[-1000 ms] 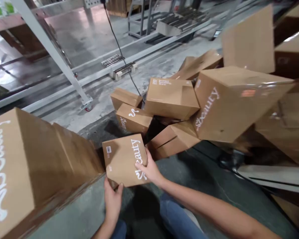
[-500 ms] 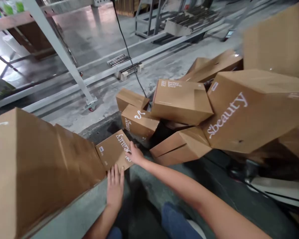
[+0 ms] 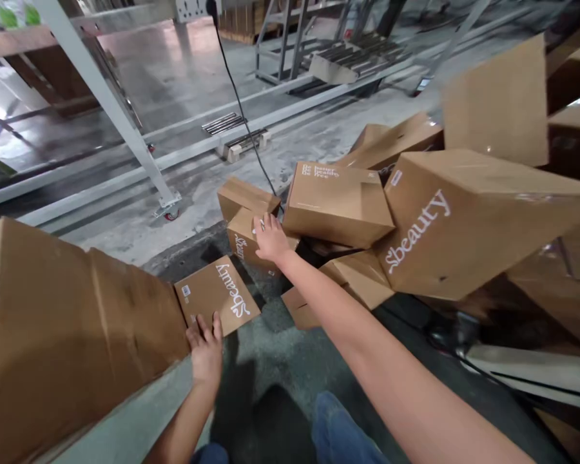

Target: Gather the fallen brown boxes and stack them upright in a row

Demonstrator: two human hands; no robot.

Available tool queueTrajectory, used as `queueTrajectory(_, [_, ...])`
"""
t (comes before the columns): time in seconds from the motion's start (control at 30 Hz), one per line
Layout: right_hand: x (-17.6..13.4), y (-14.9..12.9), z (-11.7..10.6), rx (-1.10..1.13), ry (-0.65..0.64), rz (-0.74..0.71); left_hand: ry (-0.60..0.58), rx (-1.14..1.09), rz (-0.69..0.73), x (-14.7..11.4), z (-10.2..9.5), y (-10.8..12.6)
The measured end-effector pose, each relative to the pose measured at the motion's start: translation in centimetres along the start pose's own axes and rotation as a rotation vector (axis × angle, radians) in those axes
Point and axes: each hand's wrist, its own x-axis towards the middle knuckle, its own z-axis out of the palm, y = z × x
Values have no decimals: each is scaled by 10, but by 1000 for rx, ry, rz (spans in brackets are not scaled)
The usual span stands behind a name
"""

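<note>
My left hand [image 3: 207,348] rests with fingers spread on the near edge of a brown cardboard box [image 3: 207,293] printed "beauty" in white. That box lies against the end of a row of larger cartons [image 3: 91,316] on the left. My right hand [image 3: 271,240] is over a small cardboard box [image 3: 249,233] beyond it, fingers apart and partly covering a white mark on its top. Whether the fingertips press on that box I cannot tell.
A heap of cartons fills the right side, among them a flat printed box [image 3: 338,200] and a large "beauty" carton [image 3: 430,238]. A white metal frame leg [image 3: 111,103] on a caster stands behind. A black cable [image 3: 241,109] hangs to the floor.
My right hand has left the "beauty" box on the left and moved up to the small box. My left hand stays on its box. The view has shifted slightly.
</note>
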Motion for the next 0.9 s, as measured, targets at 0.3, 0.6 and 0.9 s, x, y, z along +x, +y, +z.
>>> queueTrajectory(0.3, [-84,-21,-35,237,432,-109,-102,-329,-6,-3,-21,2])
queueTrajectory(0.6, [-186,-50,-14,1417,320,541,-95,-2543,-509,4,-143,27])
queueTrajectory(0.9, [-162,-8,-13,1286,-165,728,-259,-2414,-897,-15,-105,-19])
